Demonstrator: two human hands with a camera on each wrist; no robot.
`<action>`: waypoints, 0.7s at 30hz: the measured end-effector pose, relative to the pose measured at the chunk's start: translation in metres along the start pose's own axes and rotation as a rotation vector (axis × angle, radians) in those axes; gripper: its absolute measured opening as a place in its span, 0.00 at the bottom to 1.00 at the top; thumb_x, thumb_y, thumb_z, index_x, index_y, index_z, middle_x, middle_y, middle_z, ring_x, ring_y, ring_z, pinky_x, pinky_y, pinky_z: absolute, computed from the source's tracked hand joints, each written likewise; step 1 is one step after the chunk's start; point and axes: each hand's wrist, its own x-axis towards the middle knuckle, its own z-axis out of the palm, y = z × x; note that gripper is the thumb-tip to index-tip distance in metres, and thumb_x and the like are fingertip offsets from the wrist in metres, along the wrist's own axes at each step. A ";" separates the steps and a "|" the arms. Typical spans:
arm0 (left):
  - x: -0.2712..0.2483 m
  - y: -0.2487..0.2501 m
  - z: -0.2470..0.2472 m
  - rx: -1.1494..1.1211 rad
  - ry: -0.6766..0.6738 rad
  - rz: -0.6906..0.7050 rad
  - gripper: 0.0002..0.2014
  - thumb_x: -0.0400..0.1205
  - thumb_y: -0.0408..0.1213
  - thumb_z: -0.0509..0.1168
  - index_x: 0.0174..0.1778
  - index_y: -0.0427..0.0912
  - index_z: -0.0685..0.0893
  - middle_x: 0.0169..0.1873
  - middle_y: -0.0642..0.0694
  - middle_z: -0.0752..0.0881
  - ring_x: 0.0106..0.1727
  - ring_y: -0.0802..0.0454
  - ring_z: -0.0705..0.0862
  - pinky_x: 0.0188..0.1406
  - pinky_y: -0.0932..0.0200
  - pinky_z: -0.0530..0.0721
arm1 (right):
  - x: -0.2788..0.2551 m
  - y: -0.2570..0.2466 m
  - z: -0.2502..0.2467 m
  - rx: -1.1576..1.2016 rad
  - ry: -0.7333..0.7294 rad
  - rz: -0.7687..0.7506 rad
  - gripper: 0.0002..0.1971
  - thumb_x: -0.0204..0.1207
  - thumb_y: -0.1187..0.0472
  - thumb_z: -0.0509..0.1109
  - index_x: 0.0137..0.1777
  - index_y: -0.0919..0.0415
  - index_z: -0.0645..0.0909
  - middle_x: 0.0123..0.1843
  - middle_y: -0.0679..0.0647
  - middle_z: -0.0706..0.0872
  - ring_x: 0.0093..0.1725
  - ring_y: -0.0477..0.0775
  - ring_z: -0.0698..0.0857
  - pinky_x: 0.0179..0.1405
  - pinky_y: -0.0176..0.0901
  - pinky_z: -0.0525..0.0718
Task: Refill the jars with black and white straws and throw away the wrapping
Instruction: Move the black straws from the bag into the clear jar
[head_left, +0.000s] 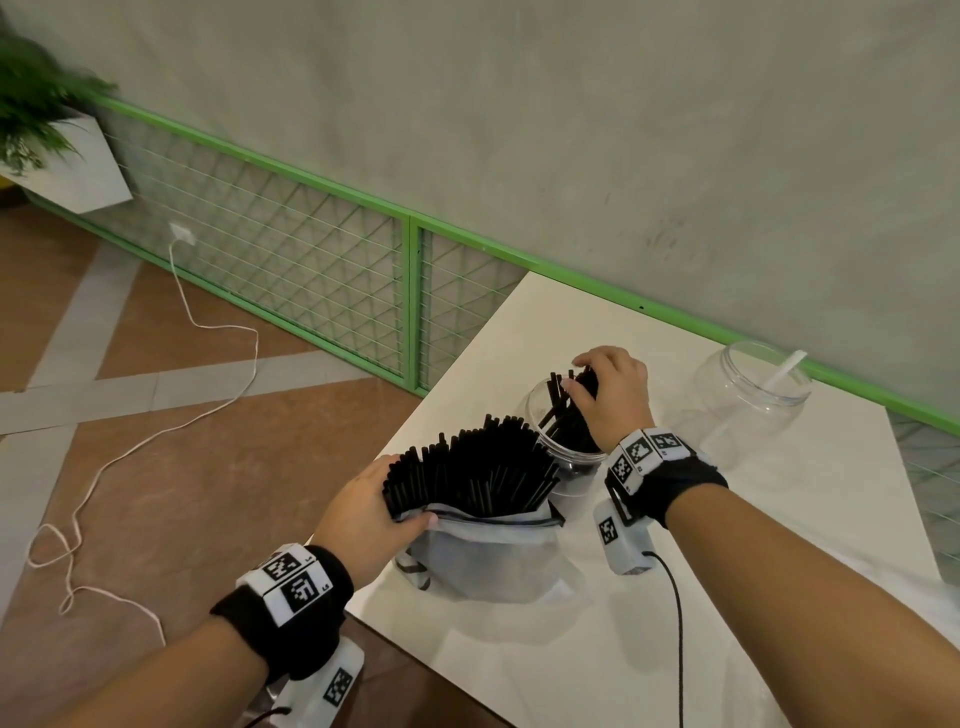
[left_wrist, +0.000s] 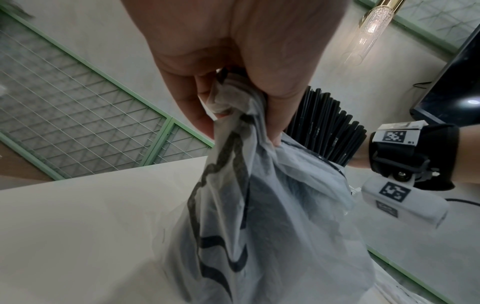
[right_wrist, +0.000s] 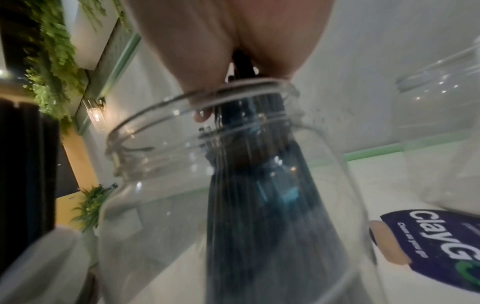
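A translucent plastic wrapper (head_left: 483, 556) (left_wrist: 272, 205) stands on the white table (head_left: 571, 649), with a fan of black straws (head_left: 478, 467) (left_wrist: 327, 127) sticking out of its mouth. My left hand (head_left: 369, 514) (left_wrist: 233, 72) grips the wrapper's bunched rim and the straws' left side. My right hand (head_left: 608, 395) (right_wrist: 228, 45) holds a bundle of black straws (head_left: 566, 415) (right_wrist: 259, 195) inside a clear jar (head_left: 540, 415) (right_wrist: 161, 185). Further right stands a second clear jar (head_left: 748, 405) (right_wrist: 441, 133) holding one white straw (head_left: 779, 371).
The table's left edge (head_left: 410, 415) drops to a tiled floor where a white cable (head_left: 156, 431) lies. A green mesh railing (head_left: 337, 270) and a grey wall run behind. A package labelled ClayGo (right_wrist: 436, 240) lies right of the jar. A planter (head_left: 52, 150) hangs at the far left.
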 end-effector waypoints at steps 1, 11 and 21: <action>0.000 0.000 0.000 0.000 0.001 0.003 0.19 0.71 0.39 0.76 0.55 0.56 0.78 0.49 0.58 0.83 0.51 0.57 0.82 0.51 0.56 0.81 | -0.003 -0.001 -0.004 0.012 0.027 -0.013 0.15 0.79 0.53 0.69 0.63 0.57 0.80 0.68 0.56 0.77 0.69 0.62 0.69 0.70 0.47 0.64; 0.003 -0.011 0.003 0.026 -0.012 -0.022 0.22 0.72 0.41 0.75 0.61 0.51 0.79 0.49 0.57 0.84 0.51 0.56 0.82 0.50 0.54 0.83 | -0.127 -0.009 -0.017 0.555 -0.138 0.024 0.20 0.69 0.57 0.68 0.62 0.42 0.77 0.60 0.42 0.84 0.60 0.38 0.81 0.55 0.33 0.80; -0.004 -0.012 0.004 -0.006 -0.031 0.014 0.17 0.71 0.38 0.76 0.53 0.53 0.80 0.46 0.57 0.83 0.48 0.58 0.82 0.46 0.58 0.80 | -0.127 -0.053 0.026 0.657 -0.266 0.074 0.29 0.60 0.48 0.84 0.60 0.40 0.79 0.59 0.42 0.85 0.65 0.47 0.82 0.67 0.47 0.80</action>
